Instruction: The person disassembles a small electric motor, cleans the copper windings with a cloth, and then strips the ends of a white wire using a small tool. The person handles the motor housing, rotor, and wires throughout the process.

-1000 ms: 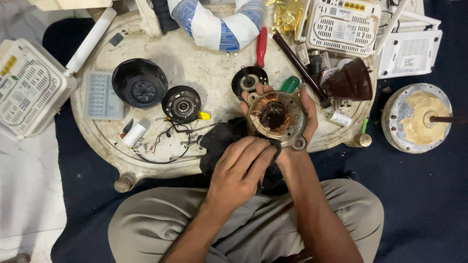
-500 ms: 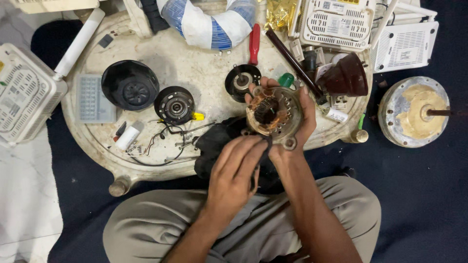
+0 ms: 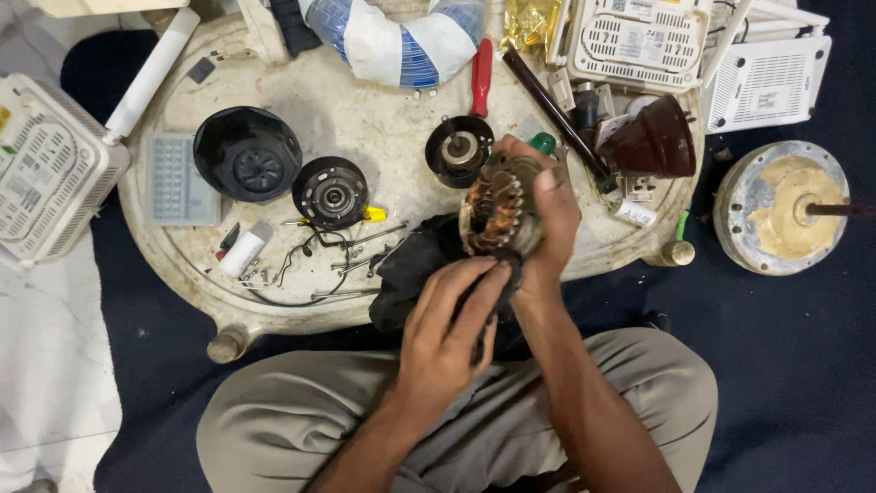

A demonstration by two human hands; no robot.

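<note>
We hold the stator (image 3: pixel 497 212), copper windings showing, tilted above the near edge of the tray (image 3: pixel 383 110). Our right hand (image 3: pixel 547 215) wraps its far side, fingers curled. Our left hand (image 3: pixel 449 329) presses a black cloth (image 3: pixel 415 274) against its underside.

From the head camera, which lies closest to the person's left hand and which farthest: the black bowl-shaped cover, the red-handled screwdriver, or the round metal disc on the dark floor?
Measured from the left hand:
1. Black bowl-shaped cover, up and to the left on the table, and red-handled screwdriver, straight above near the table's far edge: too close to call.
2. Round metal disc, off the table, far right.
</note>
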